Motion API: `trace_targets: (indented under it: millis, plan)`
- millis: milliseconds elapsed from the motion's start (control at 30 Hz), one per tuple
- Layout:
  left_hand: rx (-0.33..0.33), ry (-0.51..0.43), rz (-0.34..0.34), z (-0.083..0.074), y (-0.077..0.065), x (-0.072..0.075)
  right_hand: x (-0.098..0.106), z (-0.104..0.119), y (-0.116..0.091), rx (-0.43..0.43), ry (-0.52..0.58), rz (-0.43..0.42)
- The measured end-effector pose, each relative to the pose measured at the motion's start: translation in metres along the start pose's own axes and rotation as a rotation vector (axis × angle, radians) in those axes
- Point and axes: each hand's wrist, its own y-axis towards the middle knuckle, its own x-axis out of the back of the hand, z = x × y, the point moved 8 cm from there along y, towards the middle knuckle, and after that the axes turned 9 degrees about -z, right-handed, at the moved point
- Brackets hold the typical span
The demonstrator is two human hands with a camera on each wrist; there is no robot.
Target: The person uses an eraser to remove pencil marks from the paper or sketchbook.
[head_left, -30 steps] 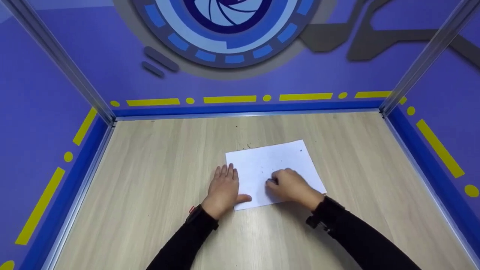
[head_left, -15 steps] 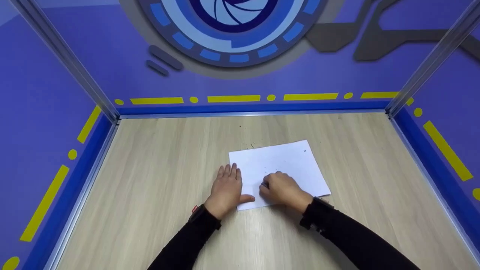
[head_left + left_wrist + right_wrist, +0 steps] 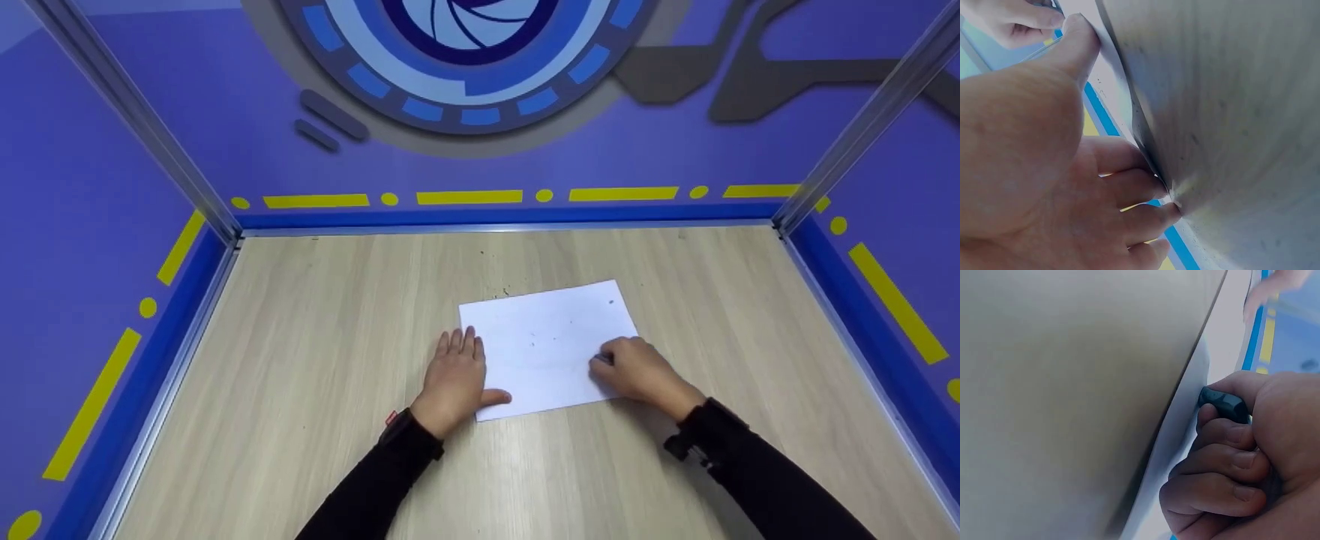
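A white sheet of paper [image 3: 540, 367] lies slightly turned on the wooden table. My left hand [image 3: 454, 379] rests flat on its left edge, fingers straight and thumb spread over the lower left corner. In the left wrist view, the paper's near edge bows up a little beside the thumb. Near the sheet's right edge, my right hand [image 3: 641, 367] grips a small dark eraser [image 3: 1224, 405] with curled fingers. One end of the eraser shows between thumb and index finger, against the paper; the rest is hidden in the fist.
Several tiny dark crumbs [image 3: 533, 344] are scattered on the paper. More crumbs [image 3: 505, 292] lie on the table [image 3: 337, 337] just behind the sheet. Blue-purple panels [image 3: 480, 169] with metal edging enclose the table at the back and both sides.
My right hand first slid left over the paper with the eraser, then moved right to near the sheet's right edge. The left hand stays in place on the paper.
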Motion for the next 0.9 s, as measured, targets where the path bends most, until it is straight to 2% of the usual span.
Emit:
trace_targets:
  millis: [167, 367, 500, 700, 900]
  plan:
    - [0.003, -0.004, -0.006, 0.002, 0.001, 0.002, 0.017, -0.026, 0.002, -0.068, -0.034, 0.03]
    - [0.0, -0.022, -0.003, 0.001, 0.0, 0.003, 0.024, -0.036, -0.001, -0.101, -0.066, 0.052]
    - [0.0, -0.031, -0.002, 0.0, 0.0, 0.002, 0.025, -0.037, -0.003, -0.087, -0.071, 0.029]
    - [-0.003, -0.022, -0.005, 0.0, 0.001, 0.001, 0.029, -0.041, -0.001, -0.1, -0.003, 0.015]
    - [0.001, -0.024, -0.006, -0.001, 0.001, 0.0, 0.045, -0.043, 0.002, -0.072, -0.033, -0.07]
